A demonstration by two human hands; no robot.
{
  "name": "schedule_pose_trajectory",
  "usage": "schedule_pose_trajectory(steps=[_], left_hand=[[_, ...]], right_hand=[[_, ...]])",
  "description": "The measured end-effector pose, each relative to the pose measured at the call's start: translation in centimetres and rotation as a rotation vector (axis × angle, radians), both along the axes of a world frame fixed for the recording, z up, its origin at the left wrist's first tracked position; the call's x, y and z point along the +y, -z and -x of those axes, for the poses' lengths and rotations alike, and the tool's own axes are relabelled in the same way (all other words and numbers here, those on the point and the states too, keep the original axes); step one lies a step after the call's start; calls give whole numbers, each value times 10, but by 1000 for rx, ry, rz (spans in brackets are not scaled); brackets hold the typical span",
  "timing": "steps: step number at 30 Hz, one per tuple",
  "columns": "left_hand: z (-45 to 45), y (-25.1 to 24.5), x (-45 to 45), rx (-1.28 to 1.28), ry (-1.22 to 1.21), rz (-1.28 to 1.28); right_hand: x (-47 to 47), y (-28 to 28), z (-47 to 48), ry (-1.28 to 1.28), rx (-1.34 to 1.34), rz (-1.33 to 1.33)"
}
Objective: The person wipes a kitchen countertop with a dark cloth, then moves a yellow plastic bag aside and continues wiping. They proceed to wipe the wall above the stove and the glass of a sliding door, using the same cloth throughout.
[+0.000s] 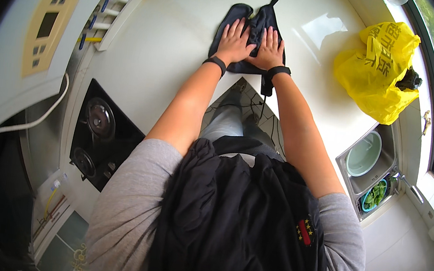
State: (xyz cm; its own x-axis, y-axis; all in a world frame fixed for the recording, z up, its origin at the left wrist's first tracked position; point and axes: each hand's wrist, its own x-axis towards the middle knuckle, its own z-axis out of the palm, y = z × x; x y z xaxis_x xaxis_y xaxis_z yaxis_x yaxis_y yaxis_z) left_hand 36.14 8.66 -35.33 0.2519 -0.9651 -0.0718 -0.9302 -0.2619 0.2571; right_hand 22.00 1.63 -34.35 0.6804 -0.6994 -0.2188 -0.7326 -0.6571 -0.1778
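A dark, folded piece of cloth (237,13) lies on the white countertop (173,22) at its inner corner. My left hand (233,43) presses palm-down on the cloth's left half, fingers spread. On the right half, my right hand (267,49) rests flat too, thumb pointing inward. Neither hand grips anything. Between them the fabric is bunched, and a narrow tip sticks up at the far right. A black strap-like piece (267,85) hangs over the counter edge beside my right wrist. Both wrists wear black bands.
To the right sits a yellow plastic bag (372,73) bearing writing. Behind it, a steel sink (372,185) holds a pale green basin (364,154) and a blue-rimmed basket with leafy greens (375,195). A black gas hob (109,127) is on the left, below a wall-mounted appliance (15,72).
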Motion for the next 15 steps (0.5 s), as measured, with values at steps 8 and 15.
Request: schedule_pose_trajectory(steps=[8,15], left_hand=[[40,-4,122,18,-128,-33],[47,-8,181,135,-291,1]], right_hand=[[90,-11,28,-160,15,-21],[116,-16,30,-238,68,-81]])
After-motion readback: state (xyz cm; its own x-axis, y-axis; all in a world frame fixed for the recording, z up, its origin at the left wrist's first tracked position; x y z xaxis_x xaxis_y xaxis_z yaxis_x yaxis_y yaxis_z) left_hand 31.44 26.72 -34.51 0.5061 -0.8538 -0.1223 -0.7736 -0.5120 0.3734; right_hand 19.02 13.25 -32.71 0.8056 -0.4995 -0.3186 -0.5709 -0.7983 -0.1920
